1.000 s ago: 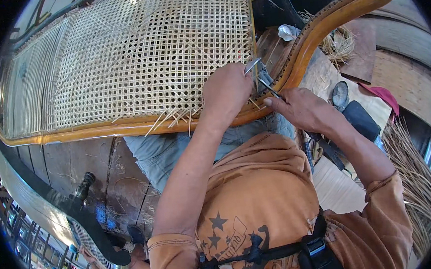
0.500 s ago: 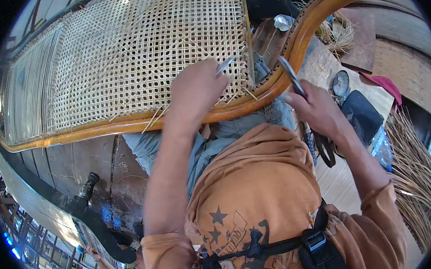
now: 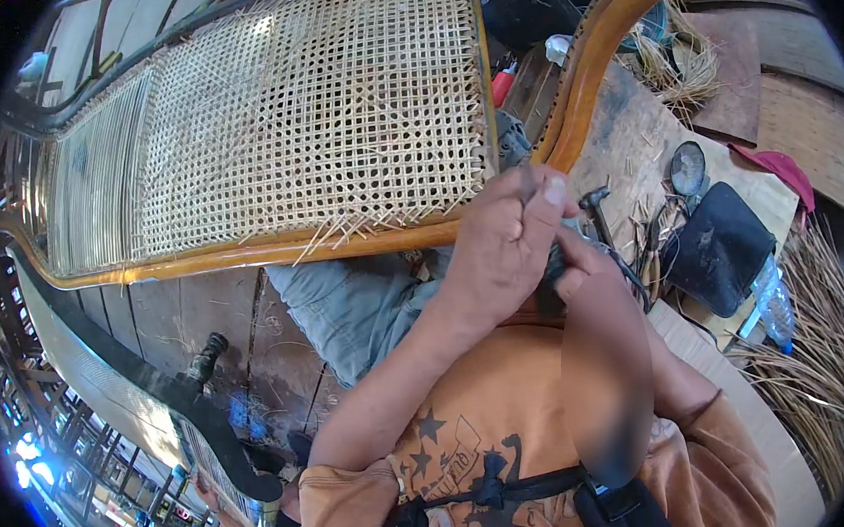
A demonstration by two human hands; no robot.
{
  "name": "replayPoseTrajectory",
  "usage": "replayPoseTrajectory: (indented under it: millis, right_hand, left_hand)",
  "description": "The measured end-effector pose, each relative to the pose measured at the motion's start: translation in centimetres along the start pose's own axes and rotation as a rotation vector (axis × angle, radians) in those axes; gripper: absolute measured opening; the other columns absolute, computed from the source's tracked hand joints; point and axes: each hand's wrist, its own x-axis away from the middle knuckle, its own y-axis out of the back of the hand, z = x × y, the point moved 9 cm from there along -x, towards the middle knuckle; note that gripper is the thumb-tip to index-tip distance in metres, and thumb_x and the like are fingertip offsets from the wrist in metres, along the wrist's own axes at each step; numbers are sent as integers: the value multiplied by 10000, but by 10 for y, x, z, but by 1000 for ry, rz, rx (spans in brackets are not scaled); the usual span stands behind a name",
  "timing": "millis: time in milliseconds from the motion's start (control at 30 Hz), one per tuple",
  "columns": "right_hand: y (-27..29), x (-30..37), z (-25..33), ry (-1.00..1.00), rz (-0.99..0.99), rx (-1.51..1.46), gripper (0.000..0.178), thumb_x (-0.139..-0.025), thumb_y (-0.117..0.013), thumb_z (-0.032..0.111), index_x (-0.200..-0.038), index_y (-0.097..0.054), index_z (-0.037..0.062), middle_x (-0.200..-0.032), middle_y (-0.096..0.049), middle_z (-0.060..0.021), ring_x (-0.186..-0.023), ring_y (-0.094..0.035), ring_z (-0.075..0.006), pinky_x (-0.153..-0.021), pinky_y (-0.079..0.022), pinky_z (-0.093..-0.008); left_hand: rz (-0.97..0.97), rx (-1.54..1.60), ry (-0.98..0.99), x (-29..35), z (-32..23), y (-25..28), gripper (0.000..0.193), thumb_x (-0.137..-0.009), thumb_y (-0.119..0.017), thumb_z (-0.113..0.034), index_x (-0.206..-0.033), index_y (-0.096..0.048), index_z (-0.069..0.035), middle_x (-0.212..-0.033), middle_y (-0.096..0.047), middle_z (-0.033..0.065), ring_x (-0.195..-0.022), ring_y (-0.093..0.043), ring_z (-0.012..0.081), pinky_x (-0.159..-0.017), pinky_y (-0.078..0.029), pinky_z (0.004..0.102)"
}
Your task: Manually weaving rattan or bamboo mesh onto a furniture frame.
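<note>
A woven cane panel (image 3: 324,123) lies across my lap in a varnished, curved wooden frame (image 3: 274,249). Loose cane ends (image 3: 342,232) stick out along its near edge. My left hand (image 3: 504,243) is closed in a pinch at the frame's right bend, thumb up. Only a dark sliver shows at its fingers, too little to name. Right beside it, partly behind it, my right hand (image 3: 583,257) has its fingers curled in. What it holds is hidden, and a smeared patch covers part of that forearm.
Right of me, a board carries a hammer-like tool (image 3: 596,197), a dark flat pouch (image 3: 719,248), a metal dish (image 3: 687,167) and a red cloth (image 3: 778,175). Beyond lie a clear bottle (image 3: 775,302) and bundled cane strands (image 3: 806,364). Another caned piece (image 3: 96,355) stands at left.
Both hands were apart, each with a metal tool showing. My left hand has moved right and my right hand inward, so they now meet. The view has shifted slightly.
</note>
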Motion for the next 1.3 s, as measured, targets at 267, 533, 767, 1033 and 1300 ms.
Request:
replayPoseTrajectory:
  millis: [267,533,767,1033,1300]
  right_hand:
    - [37,-2,-54,-361,-210,-133,307,-866,-626,260,-1058,-538,37,-767,-541,-1,-660,-495,-37,-586,-411,-192]
    - [35,-6,-70,-197,-203,132,370,-815,-678,227,-1080,-538,9,-784,-579,-16,-705,-537,-79,-644,-454,-247]
    - [37,-11,-79,-166,-197,219,468,-788,-687,269,-1127,-509,0,-809,-613,-141,-752,-612,-223,-712,-478,-325]
    - [49,-17,-58,-321,-123,277,467,-790,-666,256,-1146,-496,7,-849,-609,-181,-808,-620,-289,-733,-474,-361]
    - [56,-17,-61,-316,-160,300,437,-796,-663,236,-1133,-508,6,-840,-608,-171,-791,-610,-300,-719,-472,-362]
  left_hand:
    - [-287,-784,-322,-25,11,52,128,-804,-632,-169,-860,-626,-54,-793,-585,106,-766,-585,287,-678,-472,395]
    - [-241,-764,132,-44,39,45,221,-830,-590,-279,-885,-651,-75,-795,-631,119,-732,-610,293,-656,-473,376]
    - [-226,-1043,226,-54,49,45,226,-827,-580,-298,-828,-639,-79,-696,-636,141,-658,-630,332,-598,-483,447]
    - [-320,-818,-306,-35,20,52,106,-826,-605,-123,-930,-609,-105,-898,-581,80,-754,-599,262,-619,-486,354]
    - [-69,-985,-328,-47,21,33,169,-776,-646,-86,-945,-643,-94,-908,-577,83,-827,-585,264,-686,-481,338]
